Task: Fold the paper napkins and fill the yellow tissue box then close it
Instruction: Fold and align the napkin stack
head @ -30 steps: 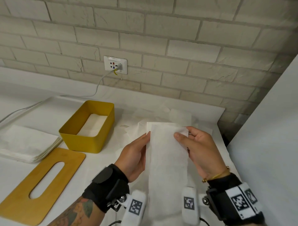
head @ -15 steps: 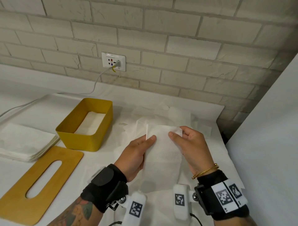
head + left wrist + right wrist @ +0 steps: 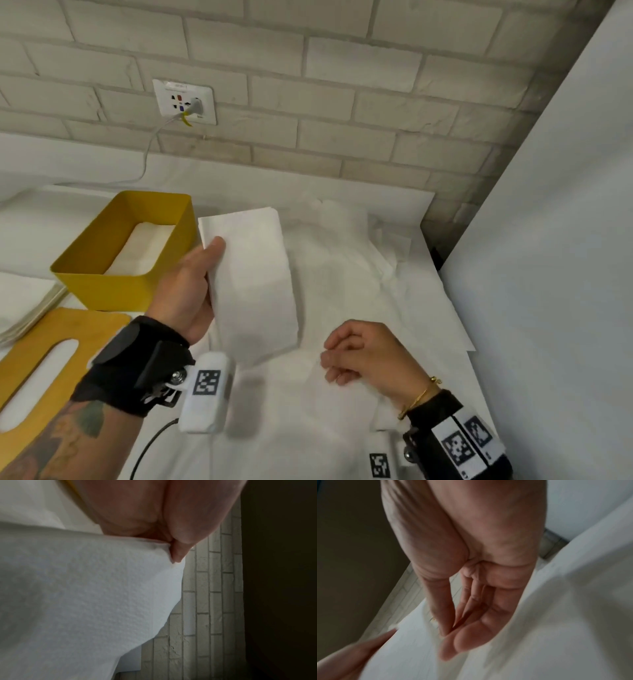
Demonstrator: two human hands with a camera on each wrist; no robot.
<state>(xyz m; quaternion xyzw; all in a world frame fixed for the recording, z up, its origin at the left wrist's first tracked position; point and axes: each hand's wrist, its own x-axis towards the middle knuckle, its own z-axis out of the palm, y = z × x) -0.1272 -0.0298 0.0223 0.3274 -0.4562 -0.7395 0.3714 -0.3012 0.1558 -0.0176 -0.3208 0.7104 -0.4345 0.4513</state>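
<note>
My left hand point(image 3: 191, 291) pinches a folded white napkin point(image 3: 251, 281) by its left edge, thumb on top, just right of the yellow tissue box point(image 3: 113, 284). The left wrist view shows the thumb pressed on the same napkin point(image 3: 85, 601). The box is open, with white napkins point(image 3: 144, 246) lying flat inside. Its yellow slotted lid point(image 3: 44, 370) lies on the table at the near left. My right hand point(image 3: 363, 356) hovers low over the spread napkins, fingers loosely curled and holding nothing; the right wrist view shows that hand point(image 3: 471, 608) relaxed.
A stack of unfolded napkins point(image 3: 24, 301) lies at the far left. Loose napkins point(image 3: 359, 260) are spread over the table's right half. The brick wall with a socket point(image 3: 185, 101) and cable is behind; a white panel point(image 3: 548, 274) stands at the right.
My right hand has let go of the napkin and dropped back toward me. The left hand alone has carried the folded napkin left, next to the yellow box.
</note>
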